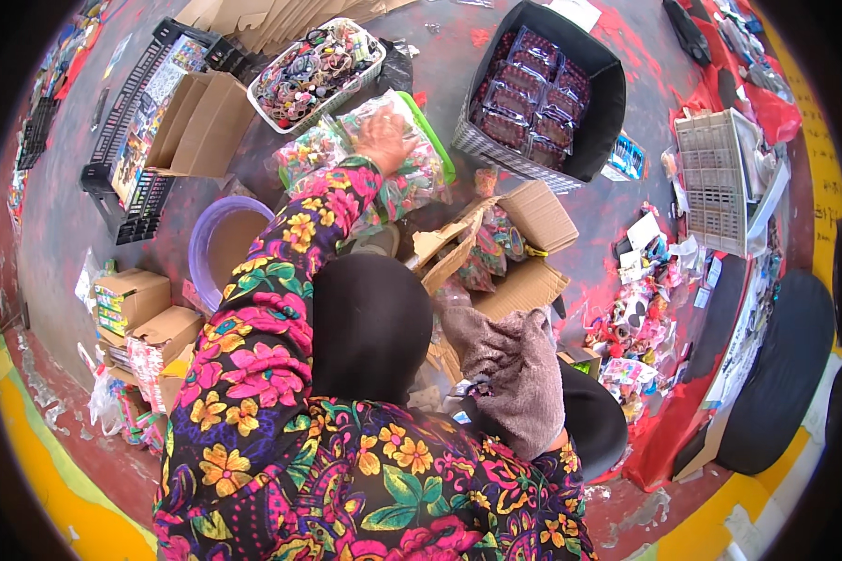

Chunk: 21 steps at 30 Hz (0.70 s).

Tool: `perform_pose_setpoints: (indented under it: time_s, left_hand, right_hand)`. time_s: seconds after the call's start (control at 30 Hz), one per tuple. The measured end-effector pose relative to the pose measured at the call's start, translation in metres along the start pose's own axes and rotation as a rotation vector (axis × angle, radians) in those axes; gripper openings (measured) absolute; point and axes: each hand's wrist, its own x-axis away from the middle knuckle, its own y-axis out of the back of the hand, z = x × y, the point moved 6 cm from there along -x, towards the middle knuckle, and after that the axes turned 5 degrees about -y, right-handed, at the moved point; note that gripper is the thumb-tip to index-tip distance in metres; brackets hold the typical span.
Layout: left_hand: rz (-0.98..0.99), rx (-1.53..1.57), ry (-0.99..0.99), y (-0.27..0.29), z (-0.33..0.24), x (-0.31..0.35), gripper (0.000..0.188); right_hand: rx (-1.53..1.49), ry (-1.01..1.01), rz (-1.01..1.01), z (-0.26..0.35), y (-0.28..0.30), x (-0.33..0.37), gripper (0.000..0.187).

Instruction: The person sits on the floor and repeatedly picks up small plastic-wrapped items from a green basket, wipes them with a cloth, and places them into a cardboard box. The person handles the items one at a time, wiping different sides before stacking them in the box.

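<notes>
My left hand (384,138) lies with fingers spread on a heap of clear plastic packets (323,154) with colourful small items inside. The heap rests in a green-rimmed tray (432,136). In front of my knees stands an open cardboard box (524,288) with more colourful packets (488,248) in it. My right hand (457,320) is at the box's near left side, its fingers hidden or blurred. A greyish-mauve cloth (515,374) covers most of that forearm.
A white basket (374,67) of hair ties stands beyond the tray. At the back right is a black-lined box (608,122) of dark packets. A purple tub (201,245), black crate (98,192) and small cartons (138,297) are left. Loose goods (631,318) and a grey crate (711,178) lie right.
</notes>
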Motion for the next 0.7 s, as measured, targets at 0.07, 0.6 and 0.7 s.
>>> perform_pose_setpoints:
  time_s: [0.07, 0.6, 0.7]
  left_hand:
    - [-0.076, 0.057, -0.331, -0.004, -0.025, 0.022, 0.062]
    - [0.045, -0.104, -0.592, -0.053, -0.067, 0.048, 0.053]
    - [-0.038, 0.090, -0.567, -0.037, -0.058, 0.043, 0.059]
  right_hand:
    - [0.297, 0.088, -0.075, 0.003, -0.011, 0.004, 0.044]
    - [0.203, 0.082, -0.065, 0.004, -0.010, 0.001, 0.043]
    - [0.345, 0.140, -0.096, 0.009, -0.018, 0.004, 0.042]
